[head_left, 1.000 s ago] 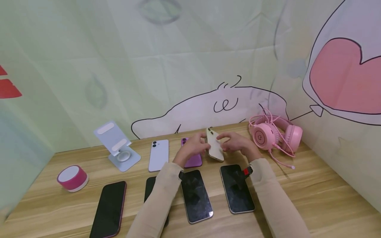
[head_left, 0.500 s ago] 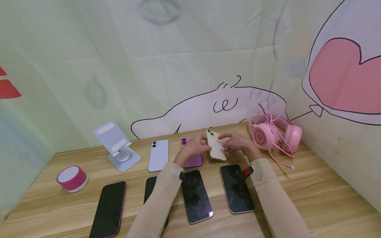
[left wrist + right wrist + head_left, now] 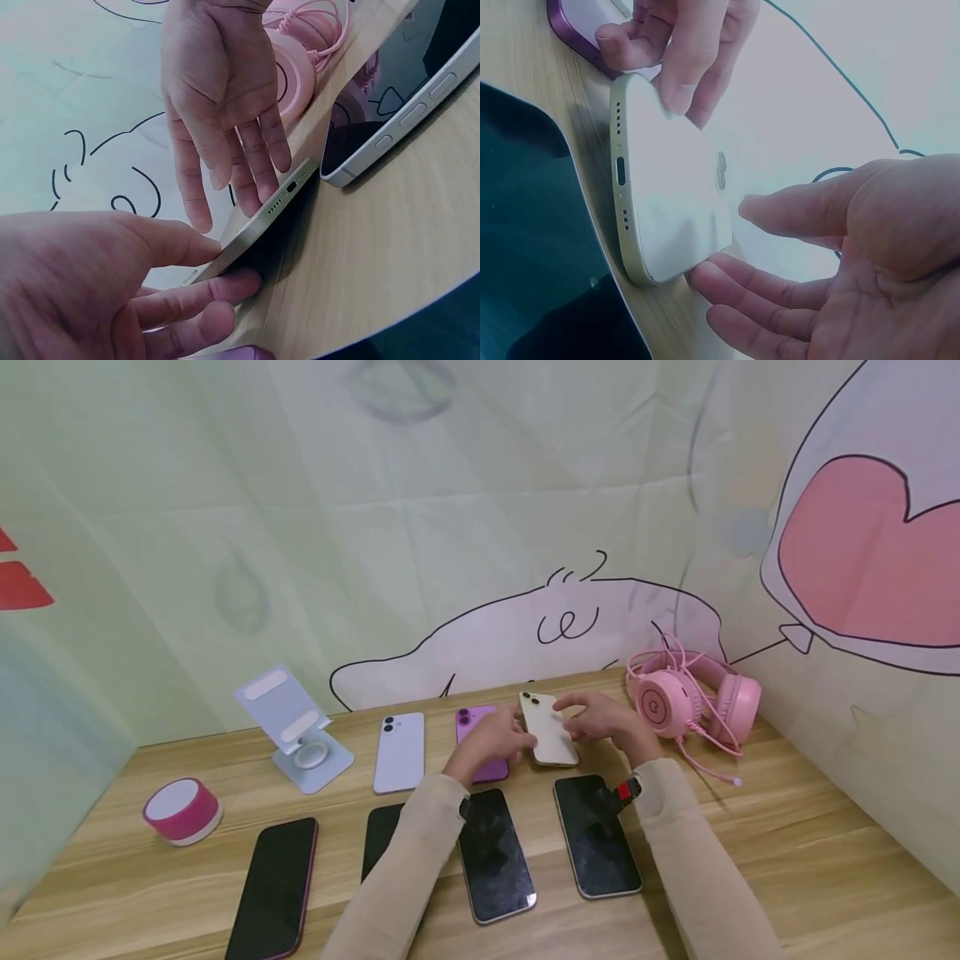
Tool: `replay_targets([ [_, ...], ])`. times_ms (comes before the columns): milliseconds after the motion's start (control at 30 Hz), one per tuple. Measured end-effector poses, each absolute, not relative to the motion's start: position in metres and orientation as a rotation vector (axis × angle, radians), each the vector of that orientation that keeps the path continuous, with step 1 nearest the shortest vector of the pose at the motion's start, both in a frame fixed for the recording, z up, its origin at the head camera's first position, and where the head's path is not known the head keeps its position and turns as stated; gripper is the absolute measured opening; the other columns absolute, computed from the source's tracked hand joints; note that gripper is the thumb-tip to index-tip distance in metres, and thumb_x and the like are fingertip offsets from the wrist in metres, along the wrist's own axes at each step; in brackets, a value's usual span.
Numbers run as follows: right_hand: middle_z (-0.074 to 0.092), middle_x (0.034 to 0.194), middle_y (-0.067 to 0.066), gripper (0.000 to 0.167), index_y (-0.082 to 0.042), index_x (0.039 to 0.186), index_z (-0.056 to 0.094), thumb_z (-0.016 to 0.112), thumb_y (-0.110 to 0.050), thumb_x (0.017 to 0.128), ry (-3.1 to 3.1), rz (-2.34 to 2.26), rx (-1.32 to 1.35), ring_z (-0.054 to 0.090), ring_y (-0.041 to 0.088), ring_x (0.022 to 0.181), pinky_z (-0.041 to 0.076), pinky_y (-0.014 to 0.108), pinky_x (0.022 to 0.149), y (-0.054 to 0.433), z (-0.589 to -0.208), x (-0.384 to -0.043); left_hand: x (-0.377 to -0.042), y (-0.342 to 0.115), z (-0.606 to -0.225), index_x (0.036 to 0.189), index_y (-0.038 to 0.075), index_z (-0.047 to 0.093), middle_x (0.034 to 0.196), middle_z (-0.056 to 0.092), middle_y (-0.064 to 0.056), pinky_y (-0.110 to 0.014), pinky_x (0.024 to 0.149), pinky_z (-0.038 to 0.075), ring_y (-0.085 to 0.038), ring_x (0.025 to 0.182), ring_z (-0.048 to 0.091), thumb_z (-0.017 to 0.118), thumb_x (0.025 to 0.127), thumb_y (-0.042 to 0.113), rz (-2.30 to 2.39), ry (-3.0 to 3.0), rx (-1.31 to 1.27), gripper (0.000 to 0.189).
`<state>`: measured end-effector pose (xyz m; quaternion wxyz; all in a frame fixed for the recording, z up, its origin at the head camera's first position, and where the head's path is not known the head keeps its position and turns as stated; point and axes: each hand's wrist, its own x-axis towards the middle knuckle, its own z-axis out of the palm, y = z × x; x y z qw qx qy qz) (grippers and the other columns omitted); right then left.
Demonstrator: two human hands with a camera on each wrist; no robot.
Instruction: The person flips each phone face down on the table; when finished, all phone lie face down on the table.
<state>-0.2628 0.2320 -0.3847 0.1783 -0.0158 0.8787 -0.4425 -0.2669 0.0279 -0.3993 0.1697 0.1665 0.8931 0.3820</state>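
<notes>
Cream-backed rectangular phone tilted, on or just above wood-grain table; left hand pinches left edge; right hand loosely spread by opposite edge, contact unclear; step looks like positioning; next move likely calls for steady, even support.

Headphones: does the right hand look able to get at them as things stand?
Probably yes: the headphones lie to the right of the right hand, no object shows between them, and the left hand grips the white phone.
</notes>
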Motion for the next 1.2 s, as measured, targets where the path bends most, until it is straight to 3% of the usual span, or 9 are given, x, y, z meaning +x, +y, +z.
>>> replay_targets([
  [467,0.058,0.083,0.010,0.043,-0.009,0.142,0.054,0.056,-0.008,0.100,2.497,-1.211,-0.011,0.052,0.021,0.073,0.044,0.029,0.068,0.2333,-0.3828,-0.2614,-0.2661,0.0351,-0.4007,0.143,0.000,0.045,0.070,0.061,-0.005,-0.026,0.053,0.039,-0.014,0.053,0.052,0.069,0.093,0.017,0.981,2.568,0.405,0.059],
  [900,0.058,0.081,0.011,0.042,-0.008,0.142,0.053,0.055,-0.007,0.100,2.501,-1.204,-0.018,0.051,0.020,0.069,0.043,0.029,0.066,0.2333,-0.3814,-0.2620,-0.2673,0.0338,-0.4036,0.132,-0.001,0.053,0.077,0.062,-0.004,-0.026,0.055,0.039,-0.014,0.058,0.051,0.071,0.092,0.018,0.986,2.580,0.425,0.047],
  [1100,0.058,0.078,0.010,0.042,-0.006,0.141,0.054,0.055,-0.005,0.099,2.500,-1.222,-0.034,0.049,0.019,0.064,0.040,0.027,0.062,0.2335,-0.3820,-0.2615,-0.2670,0.0345,-0.4027,0.116,-0.001,0.058,0.068,0.059,-0.001,-0.026,0.055,0.037,-0.013,0.055,0.048,0.070,0.092,0.019,0.913,2.611,0.457,0.034],
  [1200,0.059,0.077,0.010,0.042,-0.005,0.141,0.053,0.055,-0.005,0.099,2.494,-1.234,-0.040,0.049,0.018,0.063,0.040,0.027,0.062,0.2338,-0.3833,-0.2614,-0.2669,0.0347,-0.4031,0.120,-0.001,0.056,0.066,0.059,-0.001,-0.026,0.055,0.037,-0.013,0.054,0.048,0.070,0.092,0.020,0.891,2.617,0.456,0.038],
])
